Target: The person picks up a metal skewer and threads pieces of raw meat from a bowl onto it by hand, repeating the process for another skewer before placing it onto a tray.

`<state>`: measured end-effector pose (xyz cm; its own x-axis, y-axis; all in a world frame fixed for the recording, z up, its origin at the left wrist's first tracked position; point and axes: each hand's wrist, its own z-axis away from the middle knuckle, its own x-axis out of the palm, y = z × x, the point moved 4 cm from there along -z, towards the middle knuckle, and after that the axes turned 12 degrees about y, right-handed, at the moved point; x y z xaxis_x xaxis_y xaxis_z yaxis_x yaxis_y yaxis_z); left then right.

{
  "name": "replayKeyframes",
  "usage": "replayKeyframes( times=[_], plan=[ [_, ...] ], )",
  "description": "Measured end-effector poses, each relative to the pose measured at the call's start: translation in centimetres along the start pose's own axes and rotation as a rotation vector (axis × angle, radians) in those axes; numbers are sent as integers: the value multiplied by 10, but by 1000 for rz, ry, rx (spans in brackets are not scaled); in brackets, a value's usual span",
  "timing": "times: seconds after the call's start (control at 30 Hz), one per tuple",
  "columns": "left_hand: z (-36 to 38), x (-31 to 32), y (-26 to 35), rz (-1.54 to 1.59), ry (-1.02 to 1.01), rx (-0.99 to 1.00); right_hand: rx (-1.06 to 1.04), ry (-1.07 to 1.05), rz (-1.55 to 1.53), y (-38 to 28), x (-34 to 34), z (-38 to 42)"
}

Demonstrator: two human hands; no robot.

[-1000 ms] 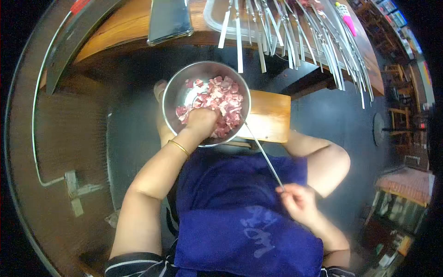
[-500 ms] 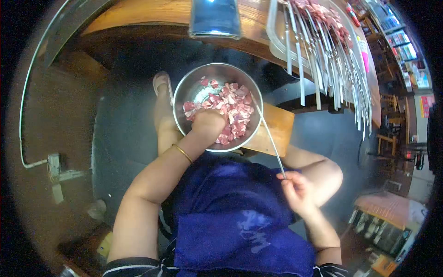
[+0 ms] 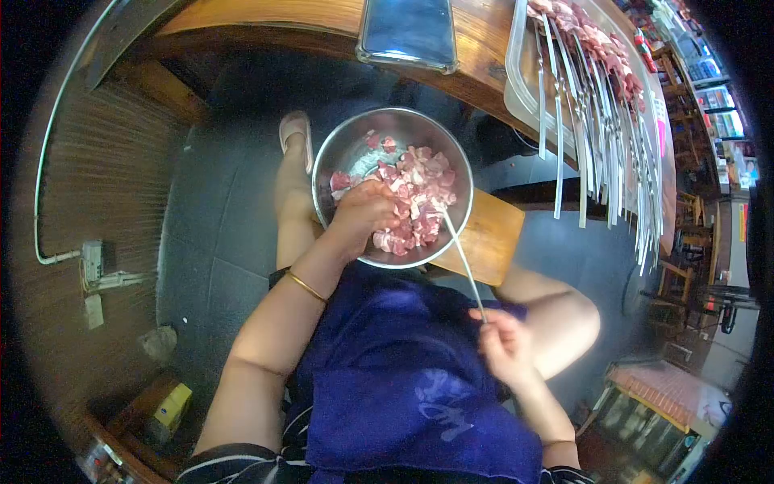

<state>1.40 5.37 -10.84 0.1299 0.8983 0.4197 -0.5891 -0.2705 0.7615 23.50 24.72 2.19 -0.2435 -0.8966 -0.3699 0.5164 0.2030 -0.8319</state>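
A pale conduit and a wall box [image 3: 93,260] are occupying the far left, on the brown wall. A light slipper [image 3: 296,129] is showing on the person's left foot, above the dark floor. The table [image 3: 258,22] is running across the top. A gold bracelet [image 3: 306,286] is encircling the left wrist. The left hand [image 3: 367,214] is reaching into the metal bowl [image 3: 337,153], its fingers bending inward against the cut raw meat [image 3: 423,181]; whether they are gripping a piece cannot be told. The meat is lying inside the bowl, mainly toward its right side. A phone [image 3: 407,32] is lying at the table edge, beyond the bowl. A blue apron [image 3: 419,403] is covering the lap. A thin skewer [image 3: 465,264] is slanting across the bowl's right rim, its upper end meeting the meat; whether it is piercing a piece cannot be told. A wooden board [image 3: 488,234] is extending to the right of the bowl. The right hand [image 3: 506,343] is clamping the skewer's lower end between thumb and fingers. At upper right, a clear tray [image 3: 518,89] is holding loaded skewers [image 3: 558,161], their bare metal ends overhanging the table edge.
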Motion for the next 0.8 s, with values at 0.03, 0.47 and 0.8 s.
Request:
replayKeyframes(
  times=[0.03, 0.47, 0.8],
  plan=[
    [4, -1, 1, 168, 49, -160, -44, -14, 23, 1, 1, -1],
    [25, 31, 31, 573, -13, -124, -237, -44, 111, -10, 15, -11],
    [29, 27, 51, 406, 84, -35, -337, 20, 77, -7, 15, -10]
  ],
)
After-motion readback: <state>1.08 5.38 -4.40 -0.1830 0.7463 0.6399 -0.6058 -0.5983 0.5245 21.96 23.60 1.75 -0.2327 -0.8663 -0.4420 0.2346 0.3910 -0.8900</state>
